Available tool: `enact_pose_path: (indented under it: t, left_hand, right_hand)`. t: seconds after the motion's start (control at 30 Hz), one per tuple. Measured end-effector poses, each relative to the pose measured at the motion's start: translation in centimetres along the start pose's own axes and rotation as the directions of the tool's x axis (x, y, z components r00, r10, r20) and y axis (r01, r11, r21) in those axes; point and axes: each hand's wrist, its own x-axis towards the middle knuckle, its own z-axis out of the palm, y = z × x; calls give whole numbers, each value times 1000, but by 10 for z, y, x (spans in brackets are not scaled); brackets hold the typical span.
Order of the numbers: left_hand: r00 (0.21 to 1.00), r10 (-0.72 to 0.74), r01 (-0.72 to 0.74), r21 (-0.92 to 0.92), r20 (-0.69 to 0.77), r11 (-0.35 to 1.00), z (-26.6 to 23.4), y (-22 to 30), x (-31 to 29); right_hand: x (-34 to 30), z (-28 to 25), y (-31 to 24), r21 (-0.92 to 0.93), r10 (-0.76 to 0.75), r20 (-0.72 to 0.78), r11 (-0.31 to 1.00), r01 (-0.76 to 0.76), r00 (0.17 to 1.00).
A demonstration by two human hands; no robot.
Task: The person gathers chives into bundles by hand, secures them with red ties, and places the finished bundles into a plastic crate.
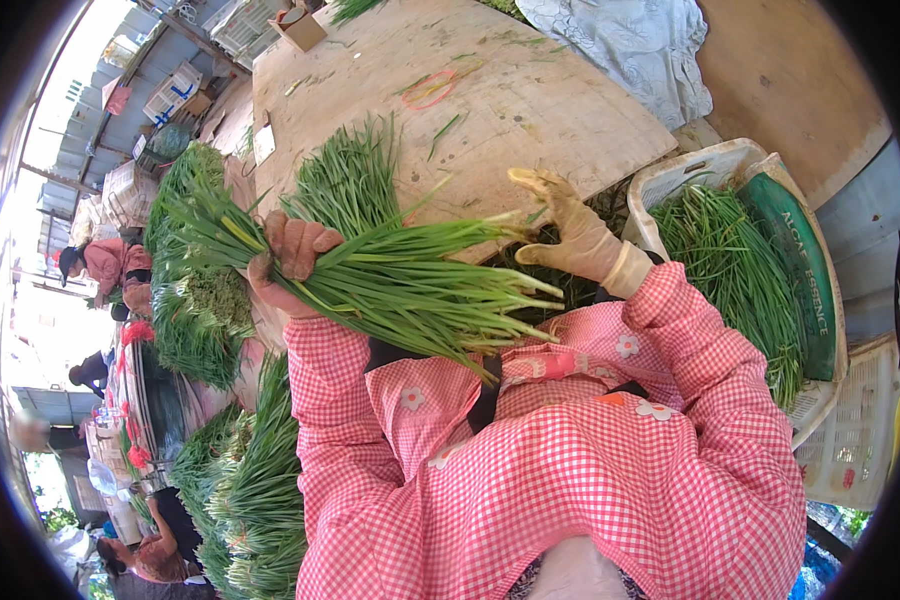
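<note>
My left hand (295,255) is closed around a thick bunch of garlic chives (420,280). The leafy tops stick out to the left of my fist, and the pale stem ends spread out to the right. Close to those stem ends is my right hand (575,235), in a cream glove, its thumb and fingers apart and nothing held in it. Just beyond the bunch, another heap of chives (350,180) lies on the wooden table (530,110).
To the right stands a white crate (660,190) of loose chives (720,250), with a green sack (795,270) along its side. Chive piles (255,500) line the left. A thin red ring (430,90) and grey cloth (630,50) lie on the table. Several people work at far left.
</note>
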Motion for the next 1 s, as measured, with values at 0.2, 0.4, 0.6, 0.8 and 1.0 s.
enact_pose_path:
  t: [0.2,0.4,0.6,0.8,1.0]
  left_hand:
    - [982,-185,183,52,31,982,10,-24,9]
    - [985,-170,166,167,10,972,22,-21,10]
    - [993,-113,107,190,20,976,23,-17,1]
    - [993,-101,84,227,66,970,33,-9,-11]
    - [995,-101,97,338,-7,936,38,-16,-30]
  right_hand:
    - [19,22,-10,-47,-208,120,975,215,971]
    - [-20,28,-9,-109,183,356,982,-153,917]
    - [-45,34,1,249,150,364,935,-251,919]
    - [-46,38,-22,383,204,237,879,-284,950]
    - [-56,59,5,-114,362,256,932,-344,896]
